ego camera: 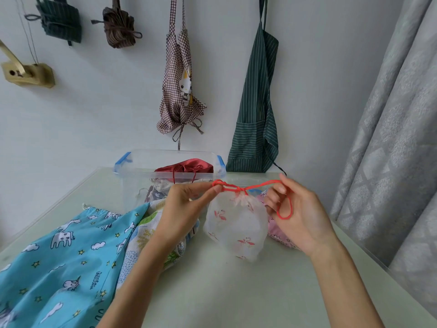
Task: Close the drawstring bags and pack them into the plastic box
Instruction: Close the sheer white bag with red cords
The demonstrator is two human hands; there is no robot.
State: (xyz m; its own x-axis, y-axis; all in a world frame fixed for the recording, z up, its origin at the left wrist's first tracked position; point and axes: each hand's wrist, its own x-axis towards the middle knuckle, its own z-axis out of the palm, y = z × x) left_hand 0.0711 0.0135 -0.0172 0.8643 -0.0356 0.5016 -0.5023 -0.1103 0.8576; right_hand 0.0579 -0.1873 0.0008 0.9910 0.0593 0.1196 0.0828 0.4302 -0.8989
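Observation:
A small white flamingo-print bag (pixel 234 229) hangs cinched just above the table, its mouth gathered tight. A red drawstring (pixel 238 188) runs out sideways from it. My left hand (pixel 186 209) pinches the left loop of the string. My right hand (pixel 300 214) holds the right loop, which curls round its fingers. Behind stands the clear plastic box (pixel 132 166) with blue clips, holding a dark red satin bag (pixel 189 168) and other fabric below it. A big blue unicorn-print bag (pixel 61 256) lies open at the left, a leaf-print bag (pixel 139 235) beside it, a pink bag (pixel 275 230) behind my right hand.
The pale green table (pixel 236 292) ends at a right edge close to grey curtains (pixel 390 138). On the wall hang a checked apron (pixel 179 86), a green striped apron (pixel 257 110) and two tied bundles. A brass fitting (pixel 28 74) sits at upper left.

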